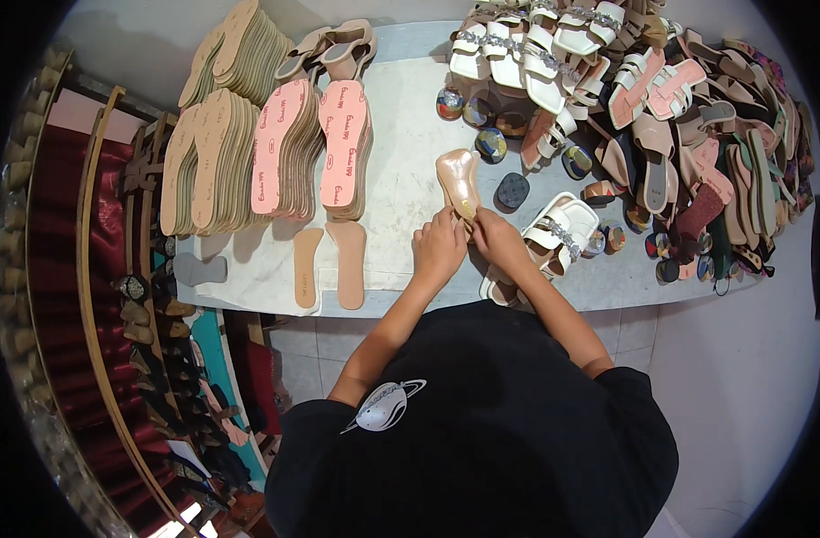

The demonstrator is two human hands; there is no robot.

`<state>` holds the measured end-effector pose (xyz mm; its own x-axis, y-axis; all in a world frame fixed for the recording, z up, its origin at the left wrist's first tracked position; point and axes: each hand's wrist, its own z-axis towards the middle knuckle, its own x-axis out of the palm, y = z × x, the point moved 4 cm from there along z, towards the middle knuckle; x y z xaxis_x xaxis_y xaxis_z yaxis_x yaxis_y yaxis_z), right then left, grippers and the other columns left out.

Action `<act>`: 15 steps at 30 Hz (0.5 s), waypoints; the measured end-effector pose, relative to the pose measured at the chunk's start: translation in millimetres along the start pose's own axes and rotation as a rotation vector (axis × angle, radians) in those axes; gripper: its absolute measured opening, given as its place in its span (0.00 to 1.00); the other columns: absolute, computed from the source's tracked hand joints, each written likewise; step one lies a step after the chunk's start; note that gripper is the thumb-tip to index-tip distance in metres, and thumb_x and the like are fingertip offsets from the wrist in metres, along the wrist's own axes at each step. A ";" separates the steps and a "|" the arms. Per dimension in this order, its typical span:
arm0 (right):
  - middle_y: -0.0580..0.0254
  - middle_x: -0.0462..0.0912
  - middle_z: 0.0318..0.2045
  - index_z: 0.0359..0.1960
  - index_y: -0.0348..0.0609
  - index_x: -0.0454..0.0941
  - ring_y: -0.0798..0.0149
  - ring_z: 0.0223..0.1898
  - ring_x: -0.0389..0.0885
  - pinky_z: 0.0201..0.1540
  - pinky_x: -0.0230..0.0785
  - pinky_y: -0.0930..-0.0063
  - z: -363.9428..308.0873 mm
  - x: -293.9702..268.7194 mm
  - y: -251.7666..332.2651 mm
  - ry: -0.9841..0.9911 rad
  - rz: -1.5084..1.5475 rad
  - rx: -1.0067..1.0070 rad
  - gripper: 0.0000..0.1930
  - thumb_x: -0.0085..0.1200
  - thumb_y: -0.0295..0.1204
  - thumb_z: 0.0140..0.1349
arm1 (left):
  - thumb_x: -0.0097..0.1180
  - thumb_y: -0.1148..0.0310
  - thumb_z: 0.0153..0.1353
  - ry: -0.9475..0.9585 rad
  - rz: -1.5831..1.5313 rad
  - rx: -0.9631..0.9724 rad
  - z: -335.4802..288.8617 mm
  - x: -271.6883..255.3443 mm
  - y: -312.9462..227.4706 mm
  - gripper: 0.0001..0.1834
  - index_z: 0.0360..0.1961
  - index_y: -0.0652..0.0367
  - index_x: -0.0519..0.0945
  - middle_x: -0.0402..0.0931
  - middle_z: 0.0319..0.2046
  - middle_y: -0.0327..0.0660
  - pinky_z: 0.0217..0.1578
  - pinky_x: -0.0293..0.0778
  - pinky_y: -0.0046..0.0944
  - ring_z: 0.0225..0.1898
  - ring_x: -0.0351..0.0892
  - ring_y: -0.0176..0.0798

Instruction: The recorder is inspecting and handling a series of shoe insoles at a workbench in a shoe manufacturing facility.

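Over the near middle of the table, both hands grip a glossy beige shoe last, its broad toe end pointing away from me. My left hand is closed around the left side of its narrow heel end. From the right, my right hand closes on the same end, and the two hands nearly meet. Fingers hide most of the heel part. Just right of my right hand lies a white slide sandal with a jewelled strap. A dark rounded pad rests beyond that hand.
Stacked beige insoles and pink printed insoles stand at left, with two loose tan insoles nearer me. White sandals and mixed footwear pile up at right. Several multicoloured round pieces lie between. Shelves hold shoes at far left.
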<state>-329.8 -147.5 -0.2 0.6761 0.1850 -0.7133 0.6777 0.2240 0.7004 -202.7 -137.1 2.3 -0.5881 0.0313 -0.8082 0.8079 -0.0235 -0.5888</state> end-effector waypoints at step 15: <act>0.44 0.75 0.34 0.28 0.31 0.75 0.46 0.35 0.76 0.40 0.68 0.62 7.7 -9.4 -8.0 -0.001 0.204 0.047 0.07 0.50 0.24 0.52 | 0.47 0.69 0.57 0.031 -0.062 0.108 3.1 -9.1 -0.2 0.08 0.36 0.57 0.77 0.78 0.33 0.45 0.34 0.67 0.49 0.33 0.75 0.52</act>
<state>-339.4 -158.4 1.1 0.8011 0.2212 -0.5562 0.5390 0.1372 0.8310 -197.7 -140.5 9.7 -0.6337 0.0671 -0.7706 0.7605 -0.1279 -0.6366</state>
